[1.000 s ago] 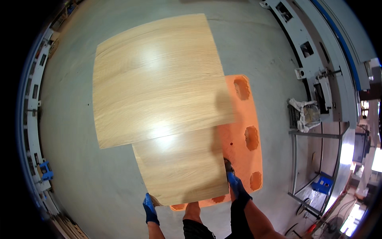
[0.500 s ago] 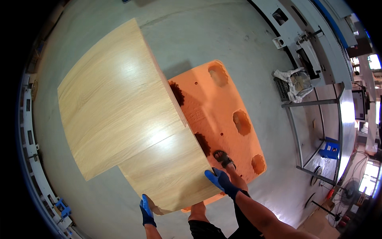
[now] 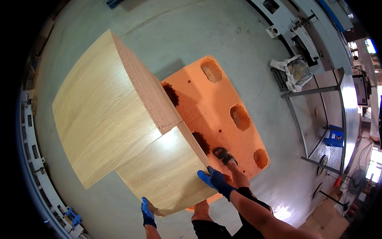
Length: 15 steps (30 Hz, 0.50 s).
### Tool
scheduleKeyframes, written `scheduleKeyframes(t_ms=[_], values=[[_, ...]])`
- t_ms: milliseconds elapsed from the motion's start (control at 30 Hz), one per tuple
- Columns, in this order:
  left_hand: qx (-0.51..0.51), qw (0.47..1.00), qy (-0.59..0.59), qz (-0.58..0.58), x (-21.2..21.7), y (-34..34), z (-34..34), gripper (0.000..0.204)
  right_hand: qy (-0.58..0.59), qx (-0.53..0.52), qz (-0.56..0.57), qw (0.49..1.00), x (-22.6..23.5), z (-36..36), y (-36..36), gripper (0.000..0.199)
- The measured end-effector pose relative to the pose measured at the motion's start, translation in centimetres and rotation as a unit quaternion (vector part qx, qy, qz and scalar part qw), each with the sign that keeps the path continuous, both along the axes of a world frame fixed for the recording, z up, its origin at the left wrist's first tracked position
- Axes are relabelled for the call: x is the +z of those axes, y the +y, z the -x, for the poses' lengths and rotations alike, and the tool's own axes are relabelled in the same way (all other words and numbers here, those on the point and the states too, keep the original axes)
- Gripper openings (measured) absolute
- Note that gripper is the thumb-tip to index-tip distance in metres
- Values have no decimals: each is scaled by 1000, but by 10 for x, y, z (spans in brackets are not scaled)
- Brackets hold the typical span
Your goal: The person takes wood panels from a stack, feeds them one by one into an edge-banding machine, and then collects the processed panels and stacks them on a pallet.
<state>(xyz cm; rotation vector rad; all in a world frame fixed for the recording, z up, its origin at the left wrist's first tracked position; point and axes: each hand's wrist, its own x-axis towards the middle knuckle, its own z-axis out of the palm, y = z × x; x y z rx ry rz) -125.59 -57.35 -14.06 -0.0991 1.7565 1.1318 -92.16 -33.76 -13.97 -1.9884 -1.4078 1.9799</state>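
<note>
A wood-grain board (image 3: 163, 171) with a pale, glossy face lies in front of me, over the left part of an orange plastic pallet. My left hand (image 3: 147, 213), in a blue glove, is closed on its near left corner. Its right edge is gripped by my gloved right hand (image 3: 217, 181), the fingers lying over the top. Beyond it sits a larger stack of wood-grain boards (image 3: 99, 111), offset to the left, its layered brown side facing right. Whether the near board runs under this stack or only meets it, I cannot tell.
The orange pallet (image 3: 211, 103) has several deep holes; my sandalled foot (image 3: 225, 155) stands on it. At right are a metal-framed table (image 3: 312, 95), a dark crate with a white bag (image 3: 296, 77) and a blue crate (image 3: 334, 136). Machinery (image 3: 36, 147) runs along the left.
The far stack has shifted left and nearer in the picture, and more of its brown side shows. Both hands keep their hold on the near board; the view has also moved slightly.
</note>
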Motion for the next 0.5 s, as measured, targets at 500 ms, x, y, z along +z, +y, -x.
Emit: scheduleKeyframes(t_ms=[500], values=[[-42, 991, -123, -40, 19, 9, 13, 67, -6, -7, -13, 1000, 15, 0, 11, 58]])
